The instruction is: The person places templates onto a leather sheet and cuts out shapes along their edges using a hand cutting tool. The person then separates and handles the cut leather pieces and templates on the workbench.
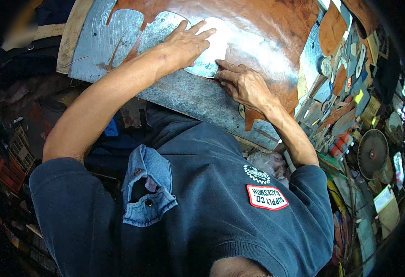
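A large brown leather sheet (pixel 276 32) lies on a scratched grey metal-topped work surface (pixel 175 99). Rounded cut-outs along its left side show bare metal. My left hand (pixel 186 44) rests flat, fingers spread, beside and partly over a pale, glossy, round-ended piece (pixel 217 39), perhaps a template; glare washes out its surface. At the lower right edge of that piece is my right hand (pixel 247 85), its fingers curled and pressed together near the leather. Whatever those fingers grip, if anything, is hidden beneath them.
To the right, scattered leather offcuts (pixel 332 30), a round tin (pixel 324 66) and tools crowd the surface. Beyond them stands a round fan (pixel 373 153). A wooden board (pixel 75 34) edges the left end. Red and yellow baskets (pixel 20 147) sit low at left.
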Action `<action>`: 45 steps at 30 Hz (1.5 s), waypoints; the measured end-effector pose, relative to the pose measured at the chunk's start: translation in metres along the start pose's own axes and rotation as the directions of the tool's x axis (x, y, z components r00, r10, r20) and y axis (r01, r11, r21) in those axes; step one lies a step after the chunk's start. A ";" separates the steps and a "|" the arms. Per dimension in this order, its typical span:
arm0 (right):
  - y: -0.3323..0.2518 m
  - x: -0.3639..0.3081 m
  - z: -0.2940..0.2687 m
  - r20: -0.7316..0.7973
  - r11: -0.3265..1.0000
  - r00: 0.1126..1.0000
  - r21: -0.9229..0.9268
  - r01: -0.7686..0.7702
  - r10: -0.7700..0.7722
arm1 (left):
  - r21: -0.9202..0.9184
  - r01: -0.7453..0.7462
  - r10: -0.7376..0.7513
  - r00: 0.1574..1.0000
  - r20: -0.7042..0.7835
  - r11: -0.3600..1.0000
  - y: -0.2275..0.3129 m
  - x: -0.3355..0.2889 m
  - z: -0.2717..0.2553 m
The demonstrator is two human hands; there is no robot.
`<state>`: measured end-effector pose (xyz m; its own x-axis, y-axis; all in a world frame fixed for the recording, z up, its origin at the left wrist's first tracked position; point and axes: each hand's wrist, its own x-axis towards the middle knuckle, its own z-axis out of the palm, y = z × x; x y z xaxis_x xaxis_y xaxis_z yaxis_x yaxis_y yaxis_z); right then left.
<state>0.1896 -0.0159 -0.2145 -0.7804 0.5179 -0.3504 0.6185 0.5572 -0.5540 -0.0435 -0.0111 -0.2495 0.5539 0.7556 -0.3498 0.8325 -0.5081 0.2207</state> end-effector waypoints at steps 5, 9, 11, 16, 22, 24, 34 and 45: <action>0.006 0.005 -0.010 0.010 0.997 0.997 -0.014 0.080 -0.080 | -0.037 -0.004 0.004 1.000 -0.021 0.999 0.001 -0.001 0.002; 0.014 0.009 -0.015 0.061 0.991 0.990 -0.027 0.128 -0.126 | -0.037 0.009 -0.011 0.998 -0.060 0.999 0.001 -0.001 0.010; 0.019 0.011 -0.018 0.079 0.988 0.986 -0.045 0.150 -0.146 | -0.050 0.017 -0.021 0.997 -0.074 0.999 0.002 -0.001 0.011; 0.026 0.022 -0.028 0.157 0.974 0.968 -0.083 0.213 -0.198 | -0.050 0.027 -0.031 0.997 -0.068 0.998 0.003 0.000 0.010; 0.030 0.041 -0.044 0.230 0.910 0.922 -0.207 0.360 -0.313 | -0.069 0.028 -0.032 0.997 -0.071 0.997 0.004 0.000 0.010; 0.029 0.047 -0.047 0.366 0.902 0.894 -0.240 0.360 -0.259 | -0.071 0.026 -0.031 0.997 -0.071 0.997 0.005 0.000 0.009; 0.034 0.060 -0.055 0.249 0.828 0.865 -0.267 0.493 -0.435 | -0.056 0.020 -0.024 0.997 -0.077 0.998 0.006 0.000 0.009; 0.041 0.077 -0.065 0.384 0.821 0.833 -0.256 0.511 -0.399 | -0.134 0.034 -0.043 0.997 -0.067 0.990 0.008 -0.001 0.009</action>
<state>0.1611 0.0894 -0.2149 -0.9316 -0.0401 -0.3612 0.1323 0.8882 -0.4400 -0.0376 -0.0199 -0.2558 0.5170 0.8026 -0.2974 0.8447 -0.4223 0.3289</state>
